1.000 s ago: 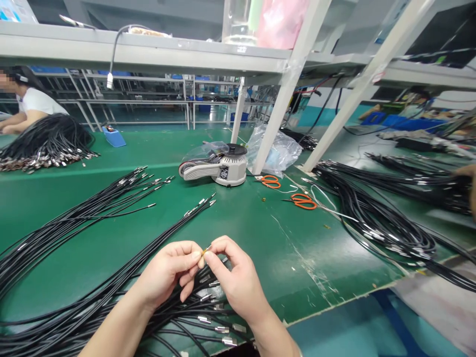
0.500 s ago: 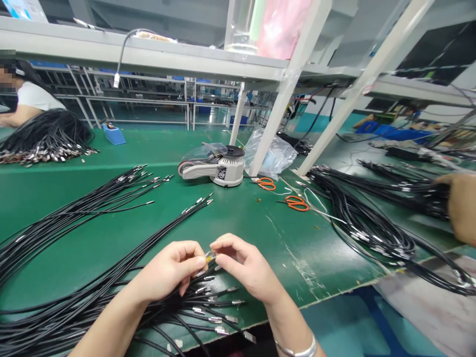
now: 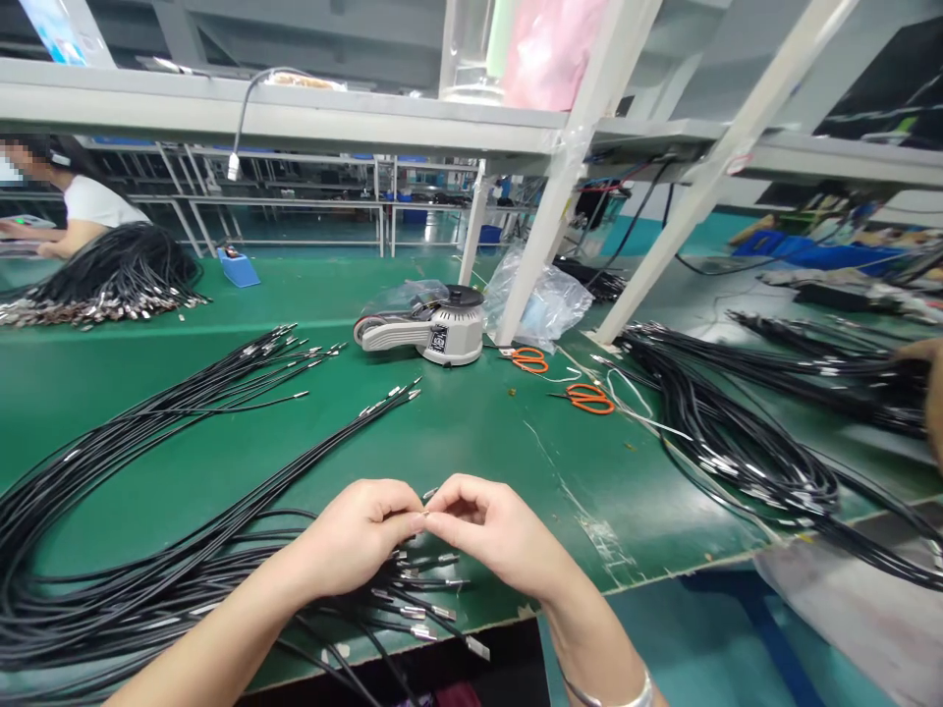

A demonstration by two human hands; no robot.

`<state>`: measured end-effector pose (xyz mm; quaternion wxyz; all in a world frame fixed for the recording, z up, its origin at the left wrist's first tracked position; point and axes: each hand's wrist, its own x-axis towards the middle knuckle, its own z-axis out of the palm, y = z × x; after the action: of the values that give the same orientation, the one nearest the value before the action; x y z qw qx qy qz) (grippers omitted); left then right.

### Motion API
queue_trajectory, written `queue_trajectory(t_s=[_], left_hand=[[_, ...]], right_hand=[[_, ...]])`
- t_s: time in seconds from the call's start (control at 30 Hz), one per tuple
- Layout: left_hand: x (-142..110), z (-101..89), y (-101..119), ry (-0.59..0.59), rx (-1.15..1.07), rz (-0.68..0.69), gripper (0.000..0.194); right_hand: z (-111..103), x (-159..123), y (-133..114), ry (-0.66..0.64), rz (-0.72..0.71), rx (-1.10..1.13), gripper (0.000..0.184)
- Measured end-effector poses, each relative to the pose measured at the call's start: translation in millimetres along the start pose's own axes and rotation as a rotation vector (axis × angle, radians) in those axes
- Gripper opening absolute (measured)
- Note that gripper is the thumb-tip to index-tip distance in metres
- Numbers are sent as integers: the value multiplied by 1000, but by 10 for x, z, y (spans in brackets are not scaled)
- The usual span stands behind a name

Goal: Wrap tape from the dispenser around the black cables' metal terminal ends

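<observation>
My left hand (image 3: 362, 535) and my right hand (image 3: 492, 528) meet fingertip to fingertip just above the near heap of black cables (image 3: 243, 560). Thumb and forefinger of each are pinched together. A tiny yellowish piece of tape (image 3: 425, 514) shows between the fingertips, around a cable end that is mostly covered by my left fingers. One metal plug (image 3: 431, 493) pokes out just behind the fingertips. Below my hands, several cable ends with silver plugs (image 3: 413, 613) fan out toward the table's front edge.
A tape dispenser (image 3: 453, 334) stands at mid-table, with orange-handled scissors (image 3: 589, 398) to its right and a clear plastic bag (image 3: 545, 304) behind. More black cables (image 3: 737, 422) lie right, near a co-worker's hand (image 3: 934, 393). Another person (image 3: 95, 206) sits far left. Shelf posts (image 3: 541, 206) rise from the table.
My fingertips have come together, covering the yellow piece and plug that showed between them. The view has shifted slightly, and the co-worker's hand at right is further toward the edge.
</observation>
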<state>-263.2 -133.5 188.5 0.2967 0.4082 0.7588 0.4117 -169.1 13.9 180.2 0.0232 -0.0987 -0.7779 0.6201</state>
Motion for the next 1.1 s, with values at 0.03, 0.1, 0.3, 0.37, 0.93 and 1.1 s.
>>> queue_trajectory(t_s=[0.03,0.1,0.3,0.37,0.93,1.1], left_hand=[[-14,-17,16,-5,29,-2,26],[-71,-84,23,20,69,-32,29],[-347,-296,-201,145,326,-135,32],[-383,-294,-279,93,390,-109,28],[-5,-59,-72,-74,-79,-159,22],[-30,-15,-118,11,-126,-183,21]], right_hand=[[-13,3,15,-4,-5,-10,11],[-16,25,55,19,-12,-14,13],[32,87,140,85,31,49,16],[37,84,140,91,33,55,17],[63,-22,117,136,60,85,14],[78,-13,152,154,62,92,15]])
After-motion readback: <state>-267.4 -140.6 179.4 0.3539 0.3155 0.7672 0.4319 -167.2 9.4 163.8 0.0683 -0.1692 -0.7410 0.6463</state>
